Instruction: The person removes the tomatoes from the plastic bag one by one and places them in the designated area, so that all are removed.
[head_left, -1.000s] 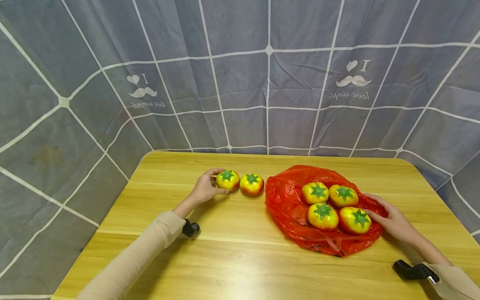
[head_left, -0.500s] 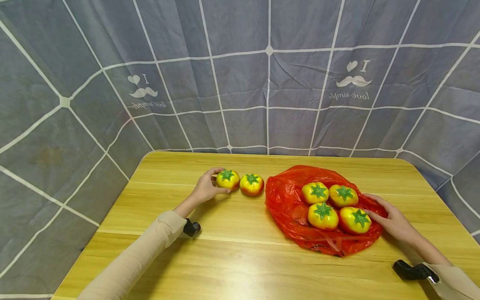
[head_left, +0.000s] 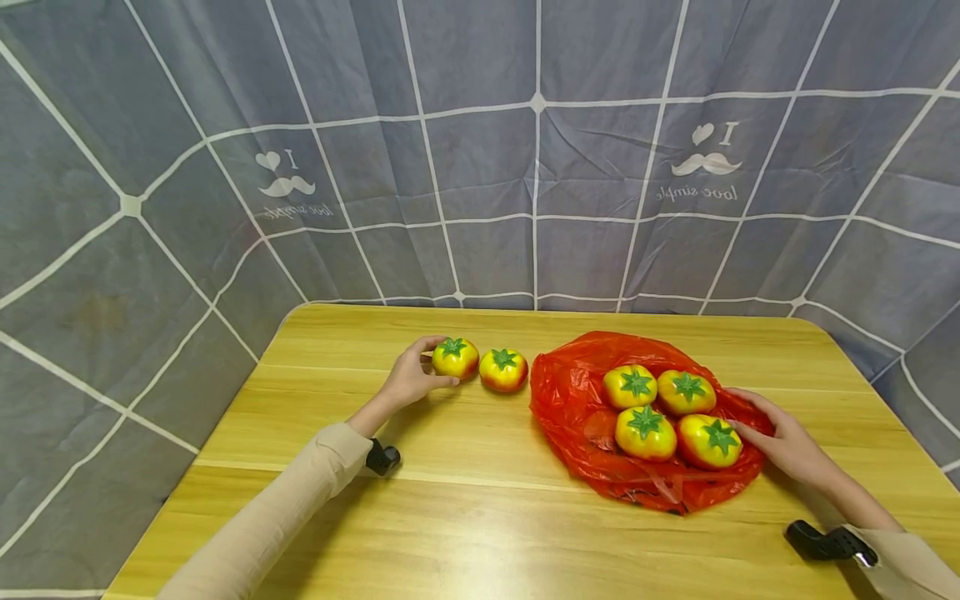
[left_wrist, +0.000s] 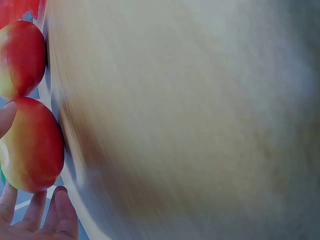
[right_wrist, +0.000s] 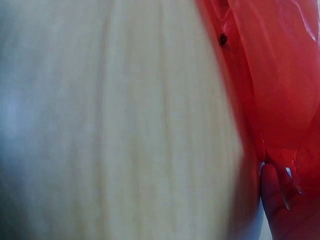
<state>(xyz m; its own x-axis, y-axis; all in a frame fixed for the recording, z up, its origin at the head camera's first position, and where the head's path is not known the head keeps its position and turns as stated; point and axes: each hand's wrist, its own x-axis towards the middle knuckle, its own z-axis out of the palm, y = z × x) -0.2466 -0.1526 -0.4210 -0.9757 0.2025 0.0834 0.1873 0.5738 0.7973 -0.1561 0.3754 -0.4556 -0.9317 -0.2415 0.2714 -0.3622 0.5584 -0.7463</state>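
In the head view my left hand (head_left: 412,373) grips a glossy yellow-red tomato (head_left: 456,360) with a green star-shaped top, thumb on the near side and fingers behind. A second tomato (head_left: 504,370) sits just right of it; the left wrist view has the two nearly end to end, with the fingertips (left_wrist: 65,210) against the held one. On the right, a crumpled red plastic bag (head_left: 562,400) lies spread with several like tomatoes (head_left: 647,433) in its opening. My right hand (head_left: 787,442) holds the bag's right edge, thumb beside the nearest tomato. Bag film partly hides its fingers in the right wrist view.
A wooden table (head_left: 480,533) carries everything, its back edge running along a grey curtain (head_left: 480,167) with white lines. The curtain also hangs along the left side. A black strap sits on each wrist, below beige sleeves (head_left: 277,508).
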